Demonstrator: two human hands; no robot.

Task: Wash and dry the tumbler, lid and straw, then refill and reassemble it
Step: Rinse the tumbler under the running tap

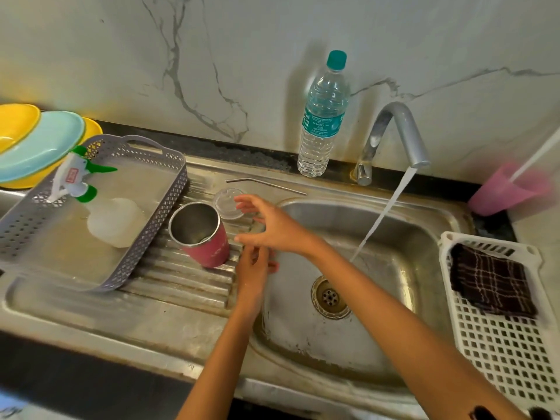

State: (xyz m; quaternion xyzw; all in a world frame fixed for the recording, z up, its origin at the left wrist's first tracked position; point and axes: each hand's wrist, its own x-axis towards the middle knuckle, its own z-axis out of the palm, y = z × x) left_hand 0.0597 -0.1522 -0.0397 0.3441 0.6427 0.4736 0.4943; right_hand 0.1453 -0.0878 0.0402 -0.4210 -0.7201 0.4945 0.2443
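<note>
A pink steel tumbler point(203, 234) stands upright and uncovered on the ribbed drainboard point(169, 283). Just behind it lies the clear round lid point(225, 201), flat on the steel. The metal straw point(266, 186) lies further back, near the wall. My right hand point(266, 225) hovers with fingers spread just right of the tumbler, its fingertips over the lid's edge. My left hand point(253, 268) sits below it at the basin's left rim, fingers relaxed, holding nothing. A water bottle point(322, 116) with a teal cap stands at the back.
The tap point(397, 131) runs a stream into the sink basin point(424, 237). A grey basket point(169, 189) holding a spray bottle point(75, 180) sits at left, coloured plates point(39, 137) behind it. At right are a white tray point(515, 344) with a dark checked cloth point(491, 280) and a pink cup point(506, 189).
</note>
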